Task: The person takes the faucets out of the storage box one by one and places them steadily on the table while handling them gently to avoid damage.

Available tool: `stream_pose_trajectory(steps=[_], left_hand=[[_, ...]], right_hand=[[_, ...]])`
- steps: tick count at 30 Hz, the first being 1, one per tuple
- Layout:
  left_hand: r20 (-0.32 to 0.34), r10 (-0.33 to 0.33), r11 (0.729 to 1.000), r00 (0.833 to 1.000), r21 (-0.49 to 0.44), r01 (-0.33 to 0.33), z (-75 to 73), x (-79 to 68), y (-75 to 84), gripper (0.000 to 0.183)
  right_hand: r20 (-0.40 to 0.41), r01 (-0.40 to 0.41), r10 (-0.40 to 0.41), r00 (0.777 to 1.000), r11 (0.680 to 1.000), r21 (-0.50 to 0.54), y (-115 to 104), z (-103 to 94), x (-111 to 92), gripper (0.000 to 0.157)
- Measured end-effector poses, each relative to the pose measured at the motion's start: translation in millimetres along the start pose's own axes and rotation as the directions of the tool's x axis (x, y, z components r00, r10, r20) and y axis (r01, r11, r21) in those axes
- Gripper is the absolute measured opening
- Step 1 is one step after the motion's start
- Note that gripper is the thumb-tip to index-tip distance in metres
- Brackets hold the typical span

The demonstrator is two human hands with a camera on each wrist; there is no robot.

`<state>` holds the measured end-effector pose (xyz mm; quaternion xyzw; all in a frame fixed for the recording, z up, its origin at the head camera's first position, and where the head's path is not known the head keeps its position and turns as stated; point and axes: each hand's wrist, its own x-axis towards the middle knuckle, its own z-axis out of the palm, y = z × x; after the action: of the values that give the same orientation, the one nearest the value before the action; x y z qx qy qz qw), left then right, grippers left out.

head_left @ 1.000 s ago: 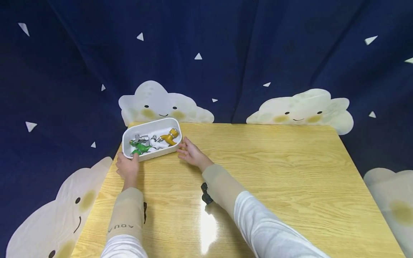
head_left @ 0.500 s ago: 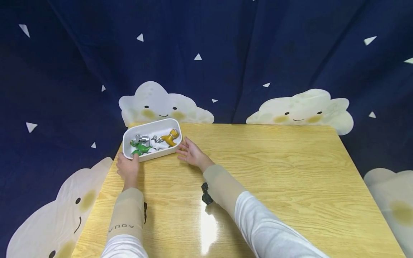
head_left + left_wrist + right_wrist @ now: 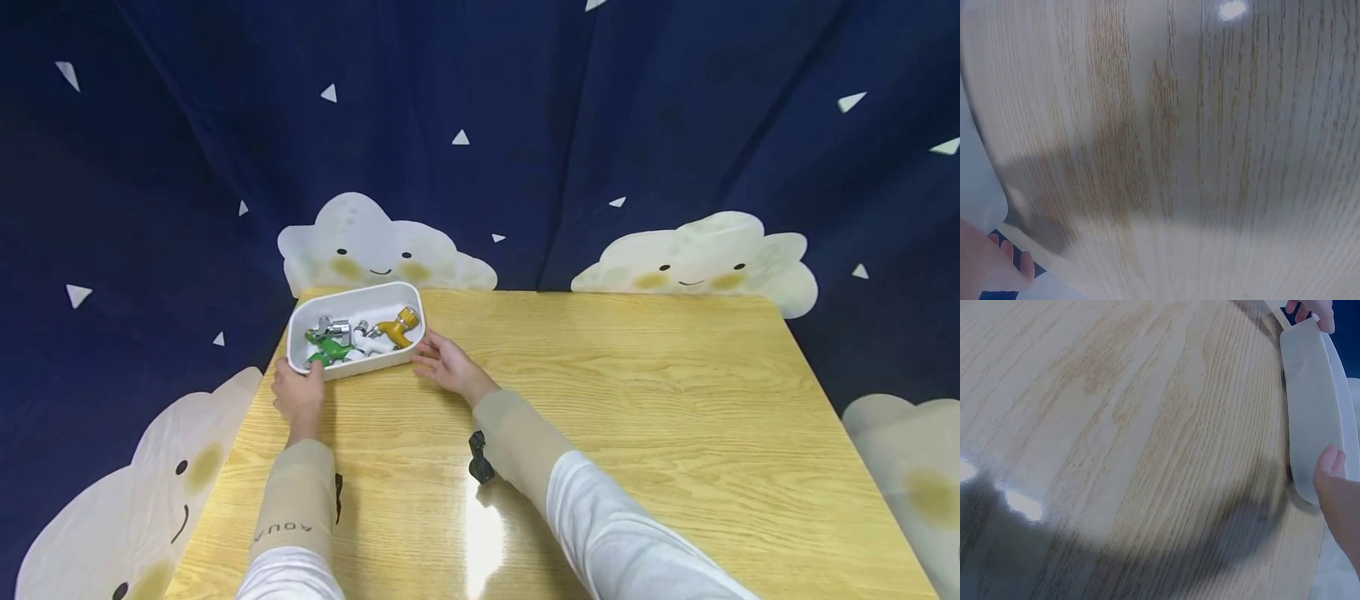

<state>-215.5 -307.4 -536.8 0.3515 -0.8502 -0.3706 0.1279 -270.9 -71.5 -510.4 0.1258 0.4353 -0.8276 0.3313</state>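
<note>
- Tray: one, white (image 3: 352, 305), at the far left corner of the tabletop (image 3: 637, 400).
- Taps inside: four; one chrome tap (image 3: 339, 329), one green tap (image 3: 335, 348), one white tap (image 3: 369, 342), one yellow tap (image 3: 393, 330).
- Hands: two; left hand (image 3: 299, 392) grips the near-left corner, right hand (image 3: 450, 365) extends fingers against the right end.

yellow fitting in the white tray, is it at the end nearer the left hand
No, the yellow fitting lies in the white tray at the end nearer the right hand.

The tray (image 3: 360, 306) looks smooth plastic, the tabletop (image 3: 600, 417) glossy wood, the backdrop (image 3: 480, 75) cloth.
</note>
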Motion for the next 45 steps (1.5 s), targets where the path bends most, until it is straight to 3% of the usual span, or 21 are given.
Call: stream_pose_trajectory(steps=[13,24,32,38,41,45], left_hand=[[-0.025,0.013,1.0,1.0,-0.022,-0.013,2.4,-4.0,-0.8,0.053],[-0.011,0.041,0.997,0.999,-0.059,-0.041,3.9,-10.7,-0.9,0.05],[-0.023,0.033,0.997,0.999,-0.067,-0.035,2.3,-17.2,0.7,0.05],[-0.038,0.037,0.997,0.999,-0.063,-0.039,6.5,-20.5,-1.3,0.05],[-0.046,0.048,0.997,0.998,-0.063,-0.051,7.2,-23.3,-0.9,0.048],[-0.056,0.063,0.996,0.996,-0.055,-0.066,7.3,-26.1,0.1,0.047]], right_hand=[[-0.064,0.0,0.0,0.998,1.0,0.005,2,-3.0,-7,0.048],[-0.071,0.01,-0.012,0.997,0.999,-0.037,4,-10.5,-9,0.042],[-0.123,0.045,-0.056,0.991,0.995,-0.093,9,-12.5,-17,0.022],[-0.174,-0.031,0.004,0.985,0.988,-0.153,6,-12.2,-27,0.018],[-0.204,-0.024,-0.022,0.979,0.975,-0.221,14,-22.9,-13,0.02],[-0.126,0.07,-0.107,0.986,0.962,-0.266,49,-75.7,63,0.026]])
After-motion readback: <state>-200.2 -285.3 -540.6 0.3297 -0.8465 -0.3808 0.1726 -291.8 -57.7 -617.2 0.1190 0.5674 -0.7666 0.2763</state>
